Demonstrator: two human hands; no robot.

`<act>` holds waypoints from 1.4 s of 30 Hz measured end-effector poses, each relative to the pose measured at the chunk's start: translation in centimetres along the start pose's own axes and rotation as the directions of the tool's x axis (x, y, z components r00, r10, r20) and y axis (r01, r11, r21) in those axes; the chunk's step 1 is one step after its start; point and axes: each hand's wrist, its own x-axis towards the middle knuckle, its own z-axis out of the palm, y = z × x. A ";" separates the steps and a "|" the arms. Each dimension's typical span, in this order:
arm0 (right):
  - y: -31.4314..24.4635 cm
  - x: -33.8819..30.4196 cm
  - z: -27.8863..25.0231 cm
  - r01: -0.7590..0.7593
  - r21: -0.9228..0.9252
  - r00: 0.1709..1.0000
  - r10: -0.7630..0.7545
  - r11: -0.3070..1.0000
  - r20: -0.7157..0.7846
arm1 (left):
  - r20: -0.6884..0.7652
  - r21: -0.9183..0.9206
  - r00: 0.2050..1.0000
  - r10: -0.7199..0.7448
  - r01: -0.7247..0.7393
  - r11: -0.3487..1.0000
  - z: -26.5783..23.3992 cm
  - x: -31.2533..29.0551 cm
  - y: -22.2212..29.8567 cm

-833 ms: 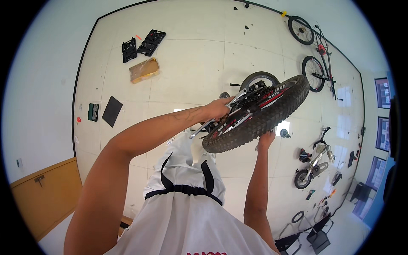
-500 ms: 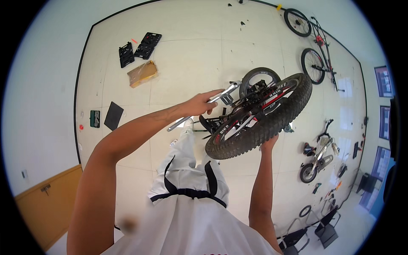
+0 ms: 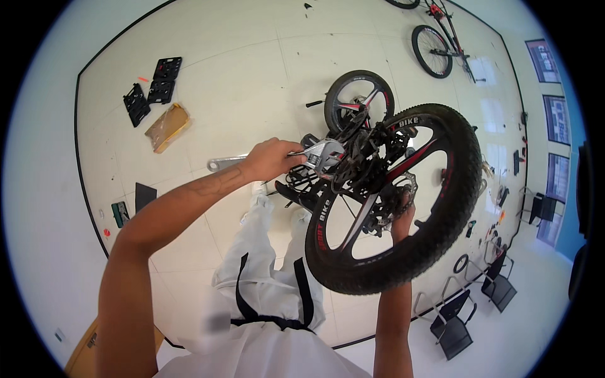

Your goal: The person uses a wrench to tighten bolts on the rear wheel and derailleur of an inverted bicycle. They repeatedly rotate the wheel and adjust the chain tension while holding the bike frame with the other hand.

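My left hand [image 3: 272,160] is closed round a large silver adjustable wrench [image 3: 323,155]. Its jaws lie against or just over the dark parts near the bike's frame; contact is not clear. The handle runs out to the left behind my hand. In front of me a bicycle stands with one fat-tyred wheel [image 3: 463,217] raised toward me, its three spokes black, red and white. The other wheel [image 3: 329,104] sits farther off. My right hand [image 3: 401,220] shows through the near wheel, beside the hub and brake disc [image 3: 409,183]; its fingers are partly hidden.
Opened black tool cases [image 3: 165,80] and a yellow-brown box in plastic [image 3: 167,128] lie on the floor at left, with a dark flat panel [image 3: 145,196] nearer. Another bicycle [image 3: 435,50] lies at far right. Black chairs [image 3: 452,334] stand at lower right.
The near wheel has swung round to show more of its side and looks larger. My right hand has gone from under the tyre to the hub area. The wrench's jaws have moved nearer the frame.
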 end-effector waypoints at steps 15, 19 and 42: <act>0.9 -0.7 0.1 -0.137 -0.030 0.981 0.131 0.990 -0.145 | 0.131 0.141 0.991 -0.032 0.013 0.990 -1.3 2.9 3.9; 3.3 -0.8 -1.2 -0.139 0.178 0.986 0.153 0.974 -0.068 | 0.152 0.174 0.988 0.036 -0.063 0.983 -1.5 3.3 3.9; -1.1 -1.5 0.3 -0.152 0.315 0.986 0.168 0.937 -0.023 | 0.077 0.320 0.988 0.130 -0.149 0.936 -0.7 3.8 3.9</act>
